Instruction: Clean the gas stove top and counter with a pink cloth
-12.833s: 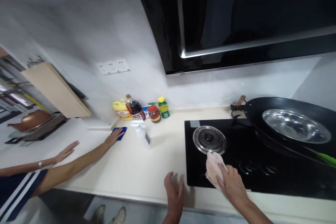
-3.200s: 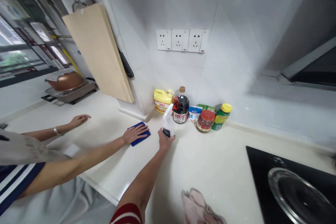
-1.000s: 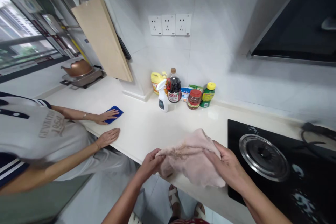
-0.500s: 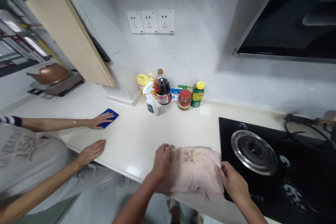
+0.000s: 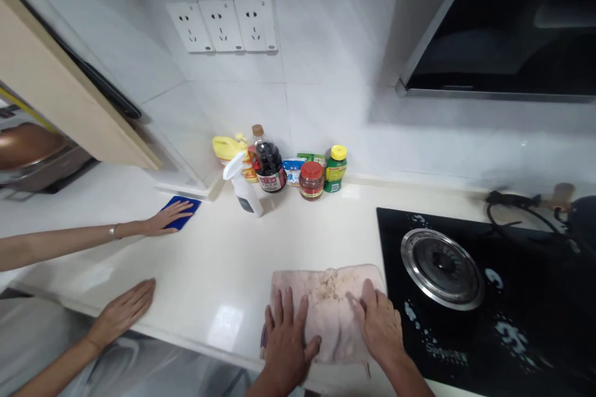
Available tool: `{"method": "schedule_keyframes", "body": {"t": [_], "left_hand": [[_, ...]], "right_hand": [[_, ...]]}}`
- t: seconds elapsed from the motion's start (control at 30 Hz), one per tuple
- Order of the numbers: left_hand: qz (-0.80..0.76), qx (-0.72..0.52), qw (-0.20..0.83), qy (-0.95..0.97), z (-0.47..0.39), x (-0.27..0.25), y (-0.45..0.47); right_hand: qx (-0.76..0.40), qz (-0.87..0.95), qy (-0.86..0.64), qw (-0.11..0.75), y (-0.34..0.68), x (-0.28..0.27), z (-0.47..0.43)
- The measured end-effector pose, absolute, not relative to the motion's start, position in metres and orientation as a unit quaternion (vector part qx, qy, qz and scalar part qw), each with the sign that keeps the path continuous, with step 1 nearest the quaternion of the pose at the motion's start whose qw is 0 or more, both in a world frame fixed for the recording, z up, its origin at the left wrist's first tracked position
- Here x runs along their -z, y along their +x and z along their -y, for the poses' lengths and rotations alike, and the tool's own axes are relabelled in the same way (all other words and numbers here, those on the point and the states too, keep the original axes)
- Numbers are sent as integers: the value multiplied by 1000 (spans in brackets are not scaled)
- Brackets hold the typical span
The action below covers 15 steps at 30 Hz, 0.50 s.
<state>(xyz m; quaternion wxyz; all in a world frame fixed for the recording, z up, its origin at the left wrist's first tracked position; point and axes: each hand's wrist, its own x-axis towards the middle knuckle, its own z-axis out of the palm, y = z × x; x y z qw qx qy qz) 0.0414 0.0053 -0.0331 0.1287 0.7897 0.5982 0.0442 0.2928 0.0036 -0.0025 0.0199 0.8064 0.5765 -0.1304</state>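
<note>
A pale pink cloth (image 5: 331, 316) with brown crumb-like stains lies spread on the white counter, just left of the black gas hob (image 5: 465, 347). Fingers spread wide, my left hand (image 5: 287, 338) rests flat on the cloth's left half. On the right half lies my right hand (image 5: 382, 325), its thumb and index finger apart and the other fingers slightly bent. Neither hand grips anything. Foam patches (image 5: 512, 335) dot the hob around its round metal burner (image 5: 442, 268).
At left, another person's hand (image 5: 162, 220) presses a blue cloth (image 5: 189, 203); their other hand (image 5: 123, 313) rests near the counter edge. A white spray bottle (image 5: 244, 189), soy sauce bottle (image 5: 269, 164), red-lidded jar (image 5: 311, 181) and green bottle (image 5: 335, 169) stand by the wall.
My hands have let go of the pink cloth's side edges and now lie on top of it, open. The cloth lies flatter. The view has shifted, and the other person's blue cloth is nearer the wall.
</note>
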Motion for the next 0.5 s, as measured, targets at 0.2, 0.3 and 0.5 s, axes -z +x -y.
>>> {"method": "schedule_keyframes", "body": {"t": [0.2,0.3,0.5], "left_hand": [[-564,-63,191,801,-53,32,82],[-544,-64,231,804,-79,27,104],[-542,-103,195,811,-79,28,61]], "right_hand": [[129,-532,835,47,313,-4,-65],[139,-499,854,44,318,-11,-102],[87,-487,868,32,307,-8,-141]]}}
